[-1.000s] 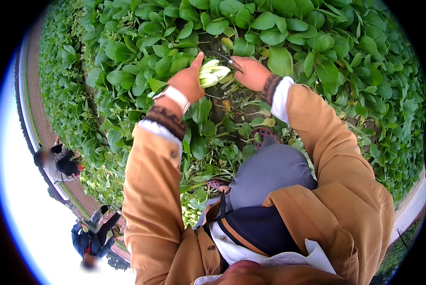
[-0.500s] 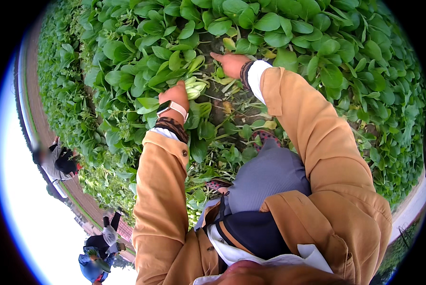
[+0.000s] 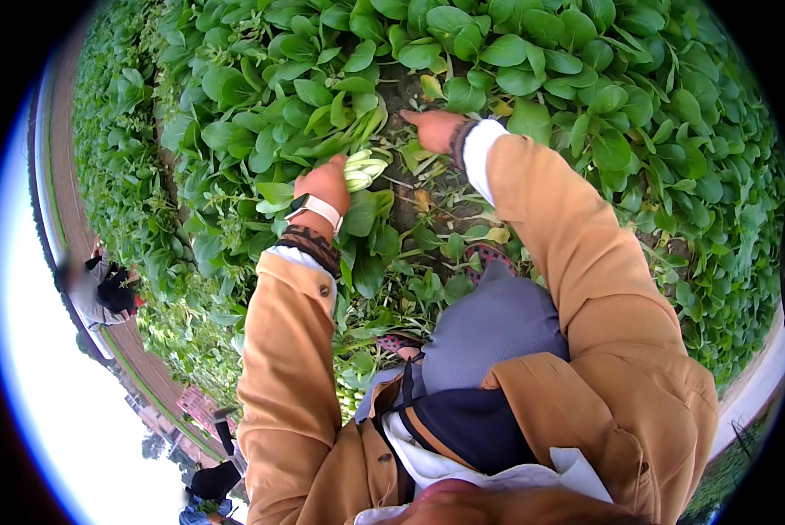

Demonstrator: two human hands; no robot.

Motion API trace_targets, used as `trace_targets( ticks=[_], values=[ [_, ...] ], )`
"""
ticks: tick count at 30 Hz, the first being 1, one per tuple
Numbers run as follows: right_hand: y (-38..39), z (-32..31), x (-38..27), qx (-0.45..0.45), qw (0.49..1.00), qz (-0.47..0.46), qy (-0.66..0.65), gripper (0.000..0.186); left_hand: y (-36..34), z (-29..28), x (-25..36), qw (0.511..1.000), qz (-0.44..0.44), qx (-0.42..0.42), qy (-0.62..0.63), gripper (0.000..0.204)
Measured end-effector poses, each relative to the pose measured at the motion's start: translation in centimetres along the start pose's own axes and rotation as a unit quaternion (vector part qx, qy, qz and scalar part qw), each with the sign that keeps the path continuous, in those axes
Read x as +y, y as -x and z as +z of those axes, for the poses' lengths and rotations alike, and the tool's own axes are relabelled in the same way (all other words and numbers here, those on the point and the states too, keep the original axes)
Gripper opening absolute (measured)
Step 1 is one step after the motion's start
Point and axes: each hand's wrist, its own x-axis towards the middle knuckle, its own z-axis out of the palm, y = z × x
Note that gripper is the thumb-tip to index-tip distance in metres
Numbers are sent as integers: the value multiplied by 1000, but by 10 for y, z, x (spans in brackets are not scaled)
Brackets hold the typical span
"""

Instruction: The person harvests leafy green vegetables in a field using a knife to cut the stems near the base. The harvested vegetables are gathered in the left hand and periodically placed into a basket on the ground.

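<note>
My left hand (image 3: 323,185), with a watch on the wrist, is closed around a bunch of leafy greens, likely bok choy. The pale stem ends of the bok choy (image 3: 363,171) stick out on the right of the fist. My right hand (image 3: 436,131) is just above the soil, to the right and farther out. Its index finger stretches left, while the other fingers curl under; whatever they hold is hidden. Between the hands, more bok choy stems (image 3: 370,122) lean over at the edge of the bare soil.
Dense green plants (image 3: 532,61) stand ahead and on both sides. Trampled leaves and yellow scraps litter the soil (image 3: 414,197) before my shoes. A person (image 3: 104,293) bends at the field's left edge. Another person (image 3: 213,486) is at lower left, near a pink crate (image 3: 202,409).
My right hand has drawn slightly back toward me and to the right. My left hand keeps its bunch and has barely moved. The person at lower left appears lower in view.
</note>
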Motion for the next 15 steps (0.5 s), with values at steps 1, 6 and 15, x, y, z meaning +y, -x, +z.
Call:
trace_targets(
  ticks=[1,6,15],
  values=[
    [13,0,-2,18,1000,6,-11,75,10,-8,-2,1000,8,11,27,49],
    [38,10,-2,191,977,16,-91,52,46,-13,-9,991,15,48,125,44],
    [-75,38,-30,284,824,100,-480,40,121,-15,0,899,55,194,389,59]
  ],
)
